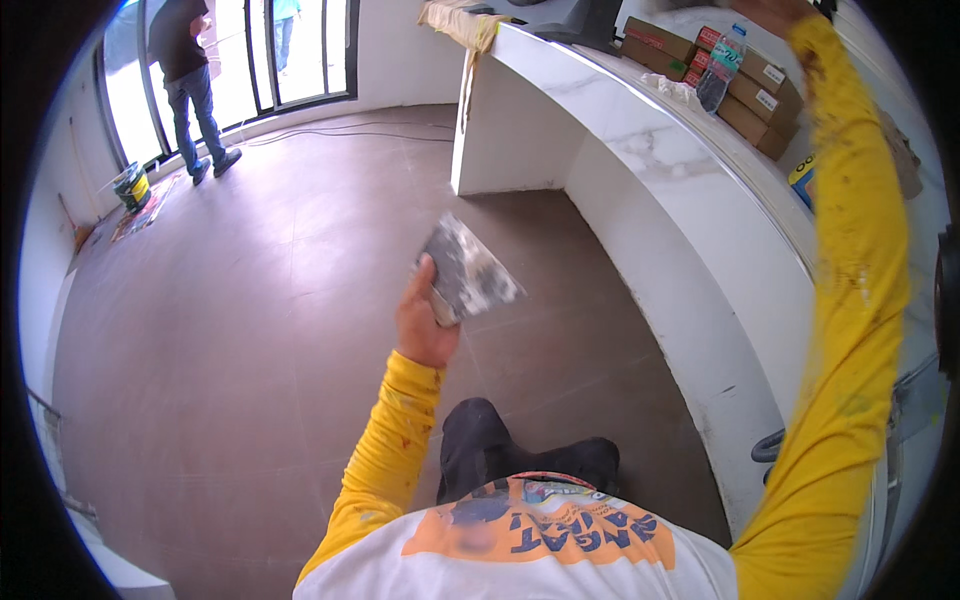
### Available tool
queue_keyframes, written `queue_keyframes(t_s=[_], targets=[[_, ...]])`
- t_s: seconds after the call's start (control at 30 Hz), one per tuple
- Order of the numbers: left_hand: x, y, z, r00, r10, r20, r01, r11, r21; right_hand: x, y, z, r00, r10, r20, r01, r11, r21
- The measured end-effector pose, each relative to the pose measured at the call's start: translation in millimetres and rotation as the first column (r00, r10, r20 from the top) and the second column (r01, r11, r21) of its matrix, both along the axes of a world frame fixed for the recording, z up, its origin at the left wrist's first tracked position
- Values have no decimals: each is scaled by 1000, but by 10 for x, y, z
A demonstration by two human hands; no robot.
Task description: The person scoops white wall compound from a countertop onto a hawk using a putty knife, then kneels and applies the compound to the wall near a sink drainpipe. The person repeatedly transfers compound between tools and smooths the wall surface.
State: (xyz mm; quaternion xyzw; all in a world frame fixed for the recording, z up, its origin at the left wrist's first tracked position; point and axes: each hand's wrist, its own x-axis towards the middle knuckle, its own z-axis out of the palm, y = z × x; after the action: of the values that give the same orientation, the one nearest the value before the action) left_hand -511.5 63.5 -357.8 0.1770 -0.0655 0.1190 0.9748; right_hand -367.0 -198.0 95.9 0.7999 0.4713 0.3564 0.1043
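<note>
Fingers of the left hand (pixel 428 330) grip a flat, smeared scraper (pixel 470 268) above the brown floor (pixel 270 340), left of the worktop (pixel 772 188)'s edge; its broad edge faces away rightward, long axis slanting far-left to near-right. Right hand (pixel 775 14): cut off, fingers unclear, near cardboard boxes (pixel 765 100).

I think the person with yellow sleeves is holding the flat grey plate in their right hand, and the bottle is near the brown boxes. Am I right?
Not quite: in the head view, the flat grey plate is in the left hand. The bottle is near the brown boxes.
</note>
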Motion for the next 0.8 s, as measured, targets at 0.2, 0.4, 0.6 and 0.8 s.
queue_keyframes(t_s=[0.2,0.4,0.6,0.8], targets=[[-311,530,128,968,242,-67,-237,969,76,-125,1562,-1675,779,627,22,-588,717,376],[-790,731,-342,982,71,-174,-71,997,2,-1036,1382,-3857,355,812,-463,-272,564,780],[-667,426,-764,949,-256,-184,228,960,-160,-1233,1116,-4567,487,759,-431,-558,651,515],[-287,254,-992,937,-151,-316,119,986,-119,-833,883,-4992,603,525,-601,-517,830,206]])
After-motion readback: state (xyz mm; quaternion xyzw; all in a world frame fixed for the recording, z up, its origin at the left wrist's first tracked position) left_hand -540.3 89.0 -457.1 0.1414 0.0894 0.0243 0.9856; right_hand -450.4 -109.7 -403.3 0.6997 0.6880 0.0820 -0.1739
